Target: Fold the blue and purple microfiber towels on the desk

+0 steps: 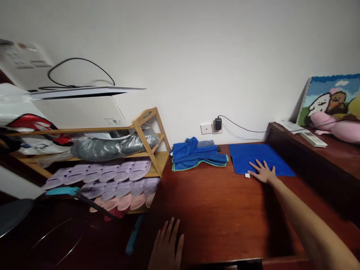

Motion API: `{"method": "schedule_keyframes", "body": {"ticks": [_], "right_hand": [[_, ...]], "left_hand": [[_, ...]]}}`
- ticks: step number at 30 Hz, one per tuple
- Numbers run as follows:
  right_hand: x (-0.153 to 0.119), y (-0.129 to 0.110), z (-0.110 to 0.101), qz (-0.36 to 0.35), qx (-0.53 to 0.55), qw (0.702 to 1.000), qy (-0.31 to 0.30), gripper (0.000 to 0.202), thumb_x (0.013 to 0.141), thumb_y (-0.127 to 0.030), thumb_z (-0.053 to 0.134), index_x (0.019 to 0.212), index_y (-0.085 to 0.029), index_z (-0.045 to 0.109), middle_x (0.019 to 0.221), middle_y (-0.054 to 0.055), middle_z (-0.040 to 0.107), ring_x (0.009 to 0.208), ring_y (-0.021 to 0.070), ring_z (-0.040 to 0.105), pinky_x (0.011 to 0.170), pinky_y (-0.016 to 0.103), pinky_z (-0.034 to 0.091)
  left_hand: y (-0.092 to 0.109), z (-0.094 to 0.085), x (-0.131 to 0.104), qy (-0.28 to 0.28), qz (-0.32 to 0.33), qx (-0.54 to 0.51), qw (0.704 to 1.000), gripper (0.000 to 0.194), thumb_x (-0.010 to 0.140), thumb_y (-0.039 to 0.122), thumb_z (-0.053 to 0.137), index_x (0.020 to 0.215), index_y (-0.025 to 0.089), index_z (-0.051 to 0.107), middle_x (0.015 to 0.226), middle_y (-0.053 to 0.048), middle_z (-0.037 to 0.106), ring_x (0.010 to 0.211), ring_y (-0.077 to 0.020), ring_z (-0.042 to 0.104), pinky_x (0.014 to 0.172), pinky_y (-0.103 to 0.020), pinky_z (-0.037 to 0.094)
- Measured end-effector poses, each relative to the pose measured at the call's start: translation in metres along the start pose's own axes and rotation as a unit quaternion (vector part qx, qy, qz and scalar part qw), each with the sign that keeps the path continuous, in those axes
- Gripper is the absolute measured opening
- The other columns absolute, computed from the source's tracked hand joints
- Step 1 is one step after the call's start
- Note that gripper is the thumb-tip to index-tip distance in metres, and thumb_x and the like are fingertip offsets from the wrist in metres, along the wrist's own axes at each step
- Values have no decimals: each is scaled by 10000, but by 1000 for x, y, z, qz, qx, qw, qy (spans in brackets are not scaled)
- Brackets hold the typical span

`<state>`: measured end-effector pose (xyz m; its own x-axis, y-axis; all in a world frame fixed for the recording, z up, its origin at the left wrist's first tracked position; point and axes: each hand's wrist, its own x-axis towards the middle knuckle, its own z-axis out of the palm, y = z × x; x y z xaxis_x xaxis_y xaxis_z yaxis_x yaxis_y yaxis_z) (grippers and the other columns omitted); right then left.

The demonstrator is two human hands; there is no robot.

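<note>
A flat blue cloth (244,157) with a small white tag (247,175) at its front edge lies near the back right of the reddish-brown wooden tabletop (213,213). My right hand (263,172) rests on the front part of this cloth, fingers spread and nothing in its grip. At the tabletop's front left is my left hand (168,243), its fingers stretched out and holding nothing. Left of the flat cloth sits a loosely bunched blue towel (194,155) with green edging, apart from both hands.
A wooden rack (146,138) with rows of lilac and pink slippers (112,170) stands at the left. Behind the tabletop, a black plug adapter (218,123) is in the wall. On the raised ledge at right are a remote control (313,139) and a pink plush toy (337,127).
</note>
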<state>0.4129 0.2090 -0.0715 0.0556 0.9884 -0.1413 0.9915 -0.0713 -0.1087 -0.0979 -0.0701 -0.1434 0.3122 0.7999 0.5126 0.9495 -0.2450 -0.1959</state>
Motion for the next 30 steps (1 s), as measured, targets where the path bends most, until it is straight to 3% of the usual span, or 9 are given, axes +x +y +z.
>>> {"method": "schedule_keyframes", "body": {"ticks": [3,6,10,15,24,30], "right_hand": [[-19,2,13,4,2,999,39,770,943,-823,177,1630,-486,263,1769,-28,109,1610,401,36,1179,799,99],[-32,10,23,-17,8,999,29,754,958,-802,172,1635,-480,254,1762,-23,156,1606,393,93,1204,762,106],[-20,22,16,-47,7,999,4,729,969,-780,163,1629,-487,269,1763,-42,134,1608,394,77,1204,768,74],[6,23,4,-33,-1,999,-26,722,965,-780,178,1625,-500,264,1763,-52,111,1607,400,72,1194,776,96],[-39,20,29,-10,-4,999,41,714,987,-723,115,1645,-471,232,1758,-46,158,1608,381,107,1209,748,132],[-22,33,24,-25,-12,1000,10,747,964,-732,152,1646,-447,258,1756,-49,139,1609,386,89,1203,767,110]], "left_hand": [[-1,5,0,18,-24,14,999,490,992,201,441,1427,325,630,1526,-8,600,1446,-297,513,1077,-533,536],[-1,6,1,27,-17,4,999,493,994,197,432,1426,329,629,1532,-10,593,1445,-308,513,1075,-541,529],[-1,-3,2,29,12,-2,1000,490,972,131,431,1334,339,688,1547,-1,577,1469,-329,479,1073,-562,517],[3,-13,7,10,-9,1,1000,493,993,159,433,1419,307,631,1556,-12,568,1448,-299,508,1098,-526,511],[12,-12,10,17,-84,-21,996,513,1037,314,452,1545,256,492,1551,-46,574,1409,-294,551,1095,-513,522],[17,-21,14,24,-104,-36,994,490,1042,309,463,1527,261,512,1528,-40,597,1392,-286,569,1101,-504,522]]}}
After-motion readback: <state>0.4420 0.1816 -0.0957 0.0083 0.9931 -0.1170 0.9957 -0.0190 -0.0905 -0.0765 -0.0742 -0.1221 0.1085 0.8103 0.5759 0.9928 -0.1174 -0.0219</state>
